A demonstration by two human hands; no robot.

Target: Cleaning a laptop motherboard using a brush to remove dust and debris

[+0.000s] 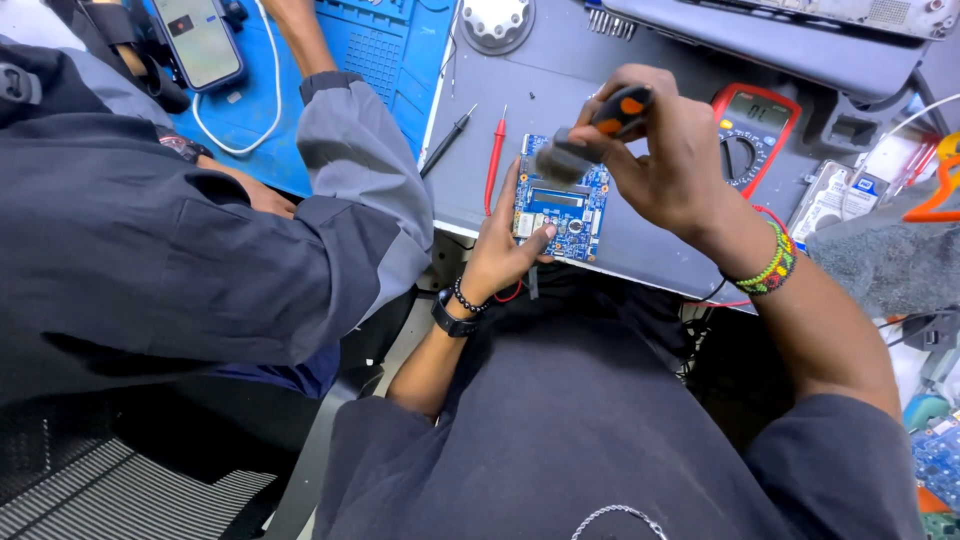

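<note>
Black shirt fills the foreground; left hand [505,250] is gripping the blue board [562,200] at the desk [660,265] edge, right hand [655,150] clenching a screwdriver [600,125] over it. A slipping tip could be scratching traces.

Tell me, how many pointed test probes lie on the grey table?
2: the black probe lies left of the red probe, both just left of the blue circuit board. Others may be hidden.

Circuit board [560,205]: glossy blue laminate with shiny metal parts, held at the near edge of the matt grey worktop [650,255]. Screwdriver [618,108] handle is black and orange plastic, slight sheen; multimeter [752,130] by the worktop's right edge has a smooth red plastic shell. Blue mat [390,50] at the far left looks rubbery, matt.
</note>
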